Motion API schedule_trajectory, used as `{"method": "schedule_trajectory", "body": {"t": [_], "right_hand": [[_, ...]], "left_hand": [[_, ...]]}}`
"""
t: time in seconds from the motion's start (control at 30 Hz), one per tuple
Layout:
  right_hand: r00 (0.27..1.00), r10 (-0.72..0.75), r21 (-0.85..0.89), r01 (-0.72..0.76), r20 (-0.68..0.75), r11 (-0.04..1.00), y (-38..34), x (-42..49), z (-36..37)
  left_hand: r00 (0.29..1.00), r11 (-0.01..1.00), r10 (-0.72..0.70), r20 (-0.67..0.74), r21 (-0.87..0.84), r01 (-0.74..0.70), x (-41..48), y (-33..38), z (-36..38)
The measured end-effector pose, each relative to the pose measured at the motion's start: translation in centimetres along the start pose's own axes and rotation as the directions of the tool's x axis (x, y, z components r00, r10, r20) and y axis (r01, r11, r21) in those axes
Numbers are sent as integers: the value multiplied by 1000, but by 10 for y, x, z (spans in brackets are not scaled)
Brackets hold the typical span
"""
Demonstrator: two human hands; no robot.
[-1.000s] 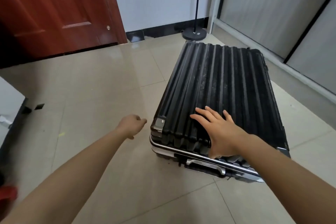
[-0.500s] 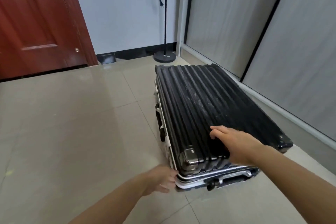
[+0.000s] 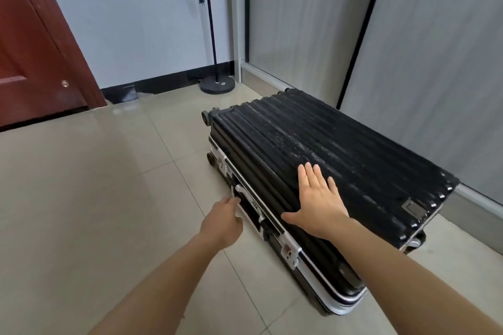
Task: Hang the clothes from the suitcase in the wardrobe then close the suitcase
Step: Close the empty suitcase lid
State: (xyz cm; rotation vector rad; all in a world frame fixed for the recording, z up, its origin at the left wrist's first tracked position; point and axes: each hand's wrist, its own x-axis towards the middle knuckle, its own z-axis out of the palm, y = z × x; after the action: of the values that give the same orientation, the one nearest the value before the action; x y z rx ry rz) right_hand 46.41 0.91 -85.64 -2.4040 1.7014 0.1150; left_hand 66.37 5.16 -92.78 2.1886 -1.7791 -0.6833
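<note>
A black ribbed suitcase (image 3: 340, 149) with a silver frame lies flat and closed on the tiled floor, its wheels toward the far wall. My right hand (image 3: 317, 198) rests flat on the lid near the closest long edge, fingers straight and spread. My left hand (image 3: 223, 221) is at the suitcase's side, touching the silver side handle (image 3: 246, 194). Its fingers are hidden behind the back of the hand, so a grip cannot be made out. Two silver latches (image 3: 291, 250) sit on that same side. No clothes show.
The wardrobe's grey sliding doors (image 3: 313, 22) stand just right of the suitcase. A black floor-lamp pole with a round base (image 3: 217, 84) stands by the back wall. A red-brown door (image 3: 27, 49) is at the left. Bare tiles spread left of the suitcase.
The view has swung round the suitcase, so its latch side now faces me. My left hand went from the corner to the side handle. My right hand flattened on the lid.
</note>
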Motion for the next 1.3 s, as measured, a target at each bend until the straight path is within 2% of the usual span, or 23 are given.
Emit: {"method": "schedule_trajectory", "body": {"t": [0.13, 0.27, 0.43, 0.53, 0.63, 0.8, 0.9, 0.97, 1.07, 1.2, 1.3], "right_hand": [[1000, 10, 49, -9, -23, 999, -4, 14, 9], [1000, -12, 90, 15, -28, 996, 1, 5, 14], [997, -78, 91, 77, 5, 993, 14, -19, 14], [991, -131, 76, 129, 24, 989, 28, -33, 11], [985, -166, 72, 162, 51, 984, 47, -53, 8], [985, -129, -4, 130, 112, 992, 96, -85, -7], [991, -22, -77, 32, 131, 996, 130, -109, -20], [991, 44, -172, -22, 126, 985, 141, -121, -28], [992, 58, -260, -27, 109, 965, 121, -123, -29], [990, -131, -115, 135, 44, 984, 62, -102, -14], [975, -221, -74, 221, 9, 972, 26, -76, 3]], "left_hand": [[993, 971, 119, -7, 210, -115, 26, -9, 3], [989, 915, 143, 40, 375, -148, 38, -11, 8], [967, 837, 248, 61, 490, -246, 18, -16, 8], [959, 896, 283, 10, 354, -268, -3, -21, 11], [968, 953, 239, -76, 212, -219, -26, -24, 14], [992, 996, 5, -126, 91, 7, -51, -30, 17], [977, 978, -193, -94, -98, 184, -62, -25, 22], [962, 919, -273, -19, -302, 255, -67, -17, 28], [936, 739, -308, 170, -576, 348, -69, 4, 41], [890, 490, -370, 265, -758, 430, -66, 24, 55], [889, 430, -384, 251, -803, 413, -66, 15, 61]]}}
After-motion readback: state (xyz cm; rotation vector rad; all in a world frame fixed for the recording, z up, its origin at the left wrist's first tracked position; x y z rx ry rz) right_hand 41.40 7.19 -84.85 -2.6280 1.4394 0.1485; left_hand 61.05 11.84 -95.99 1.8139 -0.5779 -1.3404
